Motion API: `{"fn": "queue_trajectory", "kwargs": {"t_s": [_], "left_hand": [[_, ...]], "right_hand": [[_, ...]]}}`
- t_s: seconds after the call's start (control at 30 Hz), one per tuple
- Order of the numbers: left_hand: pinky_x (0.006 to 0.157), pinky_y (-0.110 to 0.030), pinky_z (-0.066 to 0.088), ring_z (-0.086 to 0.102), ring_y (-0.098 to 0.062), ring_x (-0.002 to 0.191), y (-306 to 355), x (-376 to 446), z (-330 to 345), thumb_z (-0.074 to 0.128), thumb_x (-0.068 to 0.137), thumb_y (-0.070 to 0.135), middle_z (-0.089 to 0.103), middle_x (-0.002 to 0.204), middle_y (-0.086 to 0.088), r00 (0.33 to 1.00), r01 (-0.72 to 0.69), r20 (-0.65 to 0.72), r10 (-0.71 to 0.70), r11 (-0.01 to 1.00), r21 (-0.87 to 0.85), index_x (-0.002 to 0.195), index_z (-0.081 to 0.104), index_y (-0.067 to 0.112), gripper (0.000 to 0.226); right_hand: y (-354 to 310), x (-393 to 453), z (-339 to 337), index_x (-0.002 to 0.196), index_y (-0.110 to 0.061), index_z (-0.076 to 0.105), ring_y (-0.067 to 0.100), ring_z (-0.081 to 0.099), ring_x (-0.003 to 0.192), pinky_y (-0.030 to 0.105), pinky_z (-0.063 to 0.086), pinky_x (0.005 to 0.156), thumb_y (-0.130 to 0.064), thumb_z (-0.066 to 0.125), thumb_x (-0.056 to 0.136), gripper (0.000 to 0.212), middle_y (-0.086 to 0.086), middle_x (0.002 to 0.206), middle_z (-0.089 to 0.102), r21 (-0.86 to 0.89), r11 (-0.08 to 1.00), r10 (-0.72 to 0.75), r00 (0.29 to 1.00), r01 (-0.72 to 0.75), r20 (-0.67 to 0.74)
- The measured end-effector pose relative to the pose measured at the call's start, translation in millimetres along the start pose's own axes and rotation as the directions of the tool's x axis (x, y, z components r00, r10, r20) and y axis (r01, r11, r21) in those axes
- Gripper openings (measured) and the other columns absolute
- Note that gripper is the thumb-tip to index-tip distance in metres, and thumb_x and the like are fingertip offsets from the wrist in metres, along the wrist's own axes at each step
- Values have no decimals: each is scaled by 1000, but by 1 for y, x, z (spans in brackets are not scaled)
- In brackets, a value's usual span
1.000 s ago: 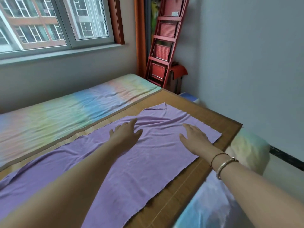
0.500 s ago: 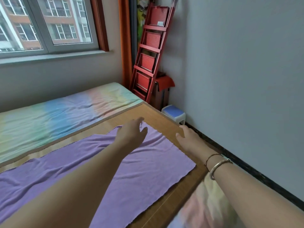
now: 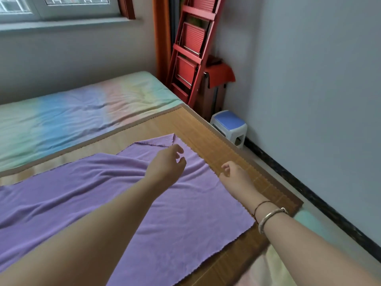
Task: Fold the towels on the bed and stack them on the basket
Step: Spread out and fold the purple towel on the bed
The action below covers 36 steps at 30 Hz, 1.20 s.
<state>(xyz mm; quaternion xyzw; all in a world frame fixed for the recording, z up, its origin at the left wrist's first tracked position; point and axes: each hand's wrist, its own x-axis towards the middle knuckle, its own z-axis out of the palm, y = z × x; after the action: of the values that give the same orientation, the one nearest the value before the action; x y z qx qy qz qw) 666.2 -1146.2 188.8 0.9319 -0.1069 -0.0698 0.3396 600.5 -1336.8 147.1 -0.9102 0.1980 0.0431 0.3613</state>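
Both grips loose, holding nothing: left hand over towel, right hand at its far-right edge. Risk: far corner is flipped, so the fold may go crooked.

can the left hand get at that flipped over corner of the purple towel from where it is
Probably yes. The left hand hovers just short of the folded-over corner of the purple towel, fingers loosely curled and holding nothing, and nothing lies between them.
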Motion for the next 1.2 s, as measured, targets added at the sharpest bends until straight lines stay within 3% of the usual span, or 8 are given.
{"fn": "queue_trajectory", "kwargs": {"t_s": [0.13,0.27,0.43,0.7,0.8,0.93,1.1,1.2], "left_hand": [[88,-35,48,57,-21,104,-26,63,76,50,92,27,61,120,-2,996,63,63,-67,996,54,124,54,19,33],[90,-37,46,53,-25,112,-52,115,150,50,93,25,58,125,-5,985,53,157,-79,985,161,131,47,16,39],[94,-40,41,46,-35,119,-81,157,231,53,92,30,45,131,-12,961,52,245,-130,952,301,140,35,17,52],[105,-44,31,30,-38,133,-78,235,279,33,93,61,18,149,-19,935,166,191,-299,844,509,148,20,36,62],[87,-45,41,44,-43,116,-84,247,287,40,93,52,24,139,-17,933,253,107,-344,836,486,132,39,29,45],[78,-42,40,50,-40,101,-96,245,286,41,94,24,37,121,-19,937,311,41,-347,881,356,120,32,15,28],[56,-31,36,49,-27,71,-104,229,260,37,89,3,40,108,-16,974,190,89,-208,965,179,120,36,18,35],[72,-31,44,49,-27,81,-100,208,232,29,91,4,30,114,-6,983,141,105,-151,985,101,138,41,34,57]], "right_hand": [[49,74,37,124,-13,47,22,53,99,42,51,85,-23,50,94,32,5,127,48,-31,999,31,995,-28,97],[99,136,70,120,-11,46,25,52,97,44,51,84,-23,54,91,32,6,121,45,-32,998,65,993,-62,99],[155,176,109,116,-10,45,34,39,120,38,37,98,-26,60,86,38,13,128,41,-86,980,188,976,-179,112],[186,206,120,77,-28,42,23,32,112,35,38,96,-40,65,78,26,-3,104,28,-121,987,146,926,-110,349],[183,215,117,71,-26,47,21,28,107,28,43,82,-40,64,80,24,0,105,27,-99,983,181,890,-153,418],[177,218,114,69,-23,50,23,27,103,20,40,65,-34,58,83,20,2,108,27,-137,978,201,871,-155,447],[176,214,111,71,-24,50,23,31,105,27,37,95,-33,54,82,14,0,105,29,-173,975,200,882,-138,427],[167,203,107,66,-24,51,23,38,95,27,34,83,-34,55,80,18,0,98,37,-91,982,190,888,-168,419]]}}
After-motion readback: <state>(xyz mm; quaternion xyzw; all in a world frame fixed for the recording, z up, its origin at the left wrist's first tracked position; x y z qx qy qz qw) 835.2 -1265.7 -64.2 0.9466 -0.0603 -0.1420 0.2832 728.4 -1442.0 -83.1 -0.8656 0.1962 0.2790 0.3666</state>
